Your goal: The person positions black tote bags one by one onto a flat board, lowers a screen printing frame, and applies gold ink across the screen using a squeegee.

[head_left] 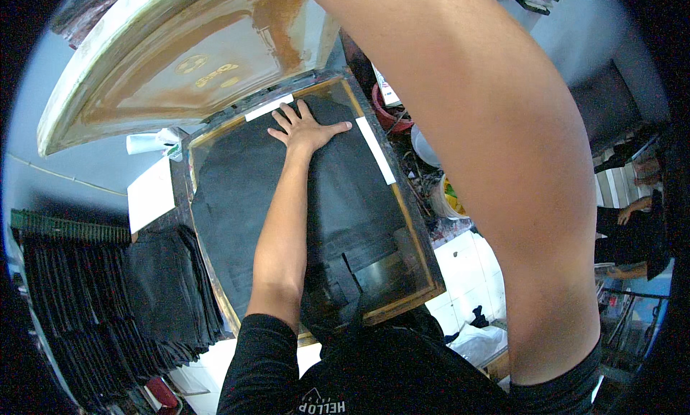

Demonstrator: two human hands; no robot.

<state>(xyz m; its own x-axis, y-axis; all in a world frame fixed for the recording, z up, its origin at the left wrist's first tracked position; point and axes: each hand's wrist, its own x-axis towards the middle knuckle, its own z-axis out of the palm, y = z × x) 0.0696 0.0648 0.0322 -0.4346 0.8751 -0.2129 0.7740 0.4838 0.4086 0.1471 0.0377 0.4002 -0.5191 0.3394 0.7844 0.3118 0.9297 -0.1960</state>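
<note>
My left hand [305, 133] lies with fingers spread on the far part of a black fabric piece [237, 192]. The cloth rests on a flat, shiny board [388, 275] with a worn yellowish border. White strips sit by its far edge [269, 107] and its right edge [375, 150]. Beyond the cloth, a screen-printing frame [108, 77] stands tilted up, its mesh [244, 56] smeared with brown and bearing a pale design. My right arm [489, 127] is raised across the right side and runs out past the top edge, so its hand is out of sight.
Stacked black fabric pieces [86, 293] hang or lie at the left. A white card [152, 196] and a white roll [144, 143] sit beside the board. Tubs, among them a red one [388, 113], crowd its right side. A person in dark clothes [636, 232] is at far right.
</note>
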